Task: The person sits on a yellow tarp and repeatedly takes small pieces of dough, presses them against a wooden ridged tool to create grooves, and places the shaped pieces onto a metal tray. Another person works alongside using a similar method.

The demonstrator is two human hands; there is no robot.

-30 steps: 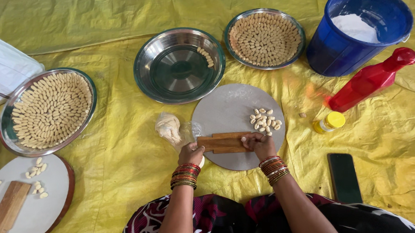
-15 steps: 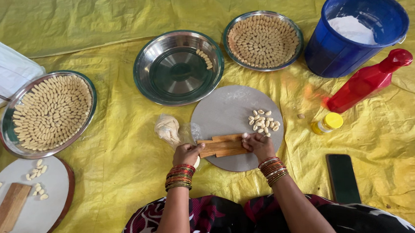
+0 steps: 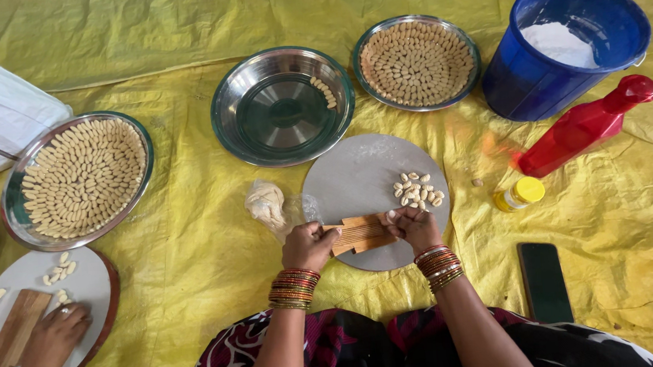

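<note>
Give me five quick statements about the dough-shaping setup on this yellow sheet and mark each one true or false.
1. Both hands, left hand and right hand, hold the ridged wooden board. True.
2. The blue bucket is empty. False: white powder lies inside.
3. The middle steel plate is packed full. False: only a few shaped pieces sit at its rim.
4. A red bottle lies on its side. True.
5. The phone rests on the round board. False: it lies on the sheet.
</note>
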